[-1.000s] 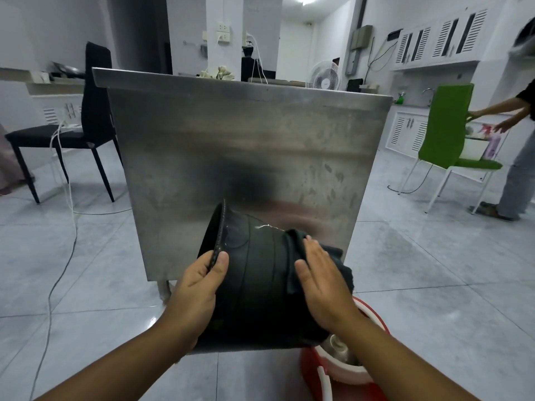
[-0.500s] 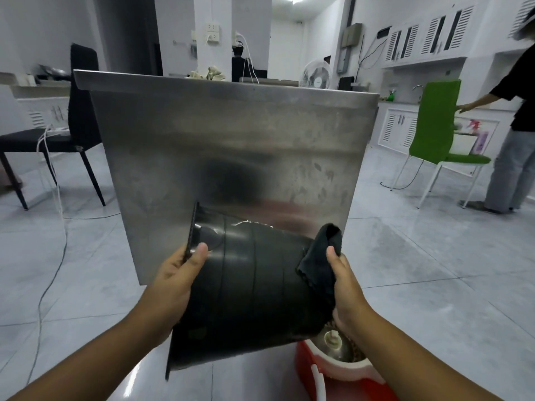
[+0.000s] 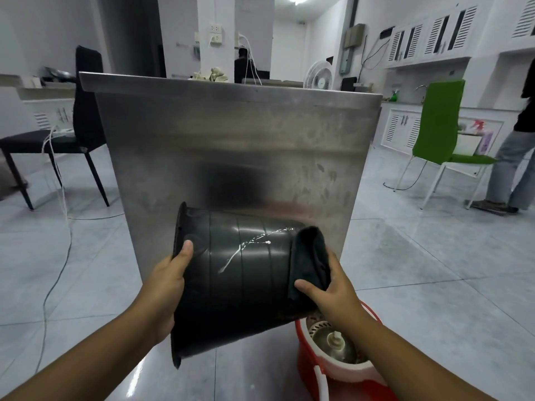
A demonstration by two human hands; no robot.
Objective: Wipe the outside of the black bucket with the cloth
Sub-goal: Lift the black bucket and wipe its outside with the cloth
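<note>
The black bucket [image 3: 240, 273] lies sideways in mid-air, long axis 9-to-3 o'clock. The left hand [image 3: 166, 280] clamps its rim; the right hand [image 3: 330, 287] fingers [image 3: 304, 285] pinch the cloth [image 3: 308, 256] against the base end, the white streak [image 3: 249, 244] toward 9 o'clock.

The black plastic bucket [image 3: 243, 273] lies sideways before the steel cabinet [image 3: 231, 146]; the red mop bucket [image 3: 341, 369] sits at five o'clock.

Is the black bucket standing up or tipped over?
Tipped on its side. The black bucket is held in the air, rim pointing left by the left hand, bottom end toward the right hand with the cloth.
</note>
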